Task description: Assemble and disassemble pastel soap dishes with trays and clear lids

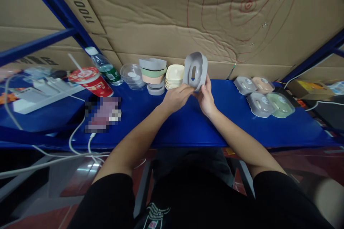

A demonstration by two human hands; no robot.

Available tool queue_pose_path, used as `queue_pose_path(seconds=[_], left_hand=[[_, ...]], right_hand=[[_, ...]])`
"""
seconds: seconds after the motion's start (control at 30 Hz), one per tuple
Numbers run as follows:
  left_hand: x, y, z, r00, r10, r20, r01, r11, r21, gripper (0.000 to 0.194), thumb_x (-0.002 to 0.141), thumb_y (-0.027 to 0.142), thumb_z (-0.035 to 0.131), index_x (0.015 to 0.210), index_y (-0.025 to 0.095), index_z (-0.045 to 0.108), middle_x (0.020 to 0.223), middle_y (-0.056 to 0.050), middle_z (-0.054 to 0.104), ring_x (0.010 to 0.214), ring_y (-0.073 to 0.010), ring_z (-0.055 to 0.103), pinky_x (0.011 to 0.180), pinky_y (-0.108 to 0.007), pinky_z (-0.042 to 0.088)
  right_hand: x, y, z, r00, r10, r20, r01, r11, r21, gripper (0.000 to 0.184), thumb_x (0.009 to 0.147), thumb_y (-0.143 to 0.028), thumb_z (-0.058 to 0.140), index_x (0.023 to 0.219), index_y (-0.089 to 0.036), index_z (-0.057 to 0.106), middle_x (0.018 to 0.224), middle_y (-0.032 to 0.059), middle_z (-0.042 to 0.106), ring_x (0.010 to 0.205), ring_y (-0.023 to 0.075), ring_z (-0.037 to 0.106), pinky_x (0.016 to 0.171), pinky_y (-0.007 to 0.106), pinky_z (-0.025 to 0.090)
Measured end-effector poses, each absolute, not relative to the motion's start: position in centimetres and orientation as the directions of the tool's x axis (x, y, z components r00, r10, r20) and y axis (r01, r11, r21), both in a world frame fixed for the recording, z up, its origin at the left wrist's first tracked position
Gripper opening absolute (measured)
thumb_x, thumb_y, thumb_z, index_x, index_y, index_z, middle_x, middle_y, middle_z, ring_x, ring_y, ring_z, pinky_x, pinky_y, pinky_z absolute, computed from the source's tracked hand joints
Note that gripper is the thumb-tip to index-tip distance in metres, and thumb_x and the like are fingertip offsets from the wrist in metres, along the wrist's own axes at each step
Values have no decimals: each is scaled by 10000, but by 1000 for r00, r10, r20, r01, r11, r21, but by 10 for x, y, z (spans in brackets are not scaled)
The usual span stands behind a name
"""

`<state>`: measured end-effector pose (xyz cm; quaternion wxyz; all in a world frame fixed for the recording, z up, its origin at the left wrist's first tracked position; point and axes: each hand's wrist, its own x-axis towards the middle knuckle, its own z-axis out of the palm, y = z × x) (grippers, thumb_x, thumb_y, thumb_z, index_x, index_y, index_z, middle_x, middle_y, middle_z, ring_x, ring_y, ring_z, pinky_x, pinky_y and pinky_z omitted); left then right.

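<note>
Between my hands a grey plastic tray (202, 65) with a wavy rim and an oval slot is held up on its edge above the blue table. My left hand (177, 96) pinches its lower left edge. On the lower right side, my right hand (206, 98) grips it with the thumb along the edge. Just left of it stands a stack of cream dishes (175, 73). Beside those is a pile of grey, green and peach trays (152, 73). Clear round plastic lids or bowls (132, 77) sit further left.
Several covered trays (260, 103) lie at the right on the blue table (185, 128). A red cup with a straw (92, 82), a water bottle (106, 68), a power strip (40, 96) and a blurred-out item (103, 114) with a cable are at the left. Cardboard (150, 14) walls the back.
</note>
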<state>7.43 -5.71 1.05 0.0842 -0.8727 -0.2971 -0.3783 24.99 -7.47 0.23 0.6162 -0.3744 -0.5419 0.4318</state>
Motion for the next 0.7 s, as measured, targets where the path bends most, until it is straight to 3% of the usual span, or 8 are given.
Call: queue_pose_path(seconds=[0.13, 0.27, 0.37, 0.5, 0.7], left_hand=[[36, -34, 37, 328, 498, 803, 690, -707, 157, 338, 1137, 328, 459, 1335, 249, 722, 1196, -115, 704, 1121, -261, 685, 1003, -416, 568], [-8, -4, 68, 218, 478, 851, 793, -595, 132, 533, 1071, 648, 555, 1310, 193, 697, 1196, -160, 623, 1157, -332, 608, 1036, -534, 511], [-32, 21, 81, 190, 542, 819, 821, -545, 171, 646, 998, 800, 574, 1191, 198, 706, 1125, -127, 596, 1126, -313, 570, 1025, -526, 472], [-46, 45, 79, 143, 639, 756, 823, -501, 268, 653, 920, 842, 659, 1072, 207, 681, 1028, -82, 582, 1135, -294, 535, 1050, -499, 424], [-41, 49, 64, 34, 569, 822, 845, -456, 281, 734, 903, 883, 631, 1200, 216, 702, 1185, -106, 636, 1173, -305, 556, 998, -490, 423]], right_hand=[[271, -69, 1, 69, 904, 421, 42, 419, -907, 1061, 825, -969, 589, 1723, -531, 231, 1848, 16, 210, 1589, 398, 444, 1181, 629, 536], [283, -60, -4, 103, 876, 471, 117, 459, -880, 1014, 876, -913, 599, 1733, -490, 259, 1832, 62, 228, 1557, 409, 471, 1191, 672, 515], [285, -59, -6, 100, 872, 478, 163, 460, -873, 1008, 879, -909, 598, 1732, -469, 292, 1828, 78, 235, 1531, 416, 495, 1171, 682, 529], [286, -64, -3, 52, 872, 487, 196, 469, -861, 962, 887, -899, 604, 1710, -464, 359, 1835, 70, 238, 1543, 418, 490, 1175, 684, 526], [292, -68, 2, 11, 865, 502, 230, 486, -843, 935, 880, -896, 630, 1681, -468, 410, 1841, 52, 247, 1576, 424, 458, 1210, 694, 486]])
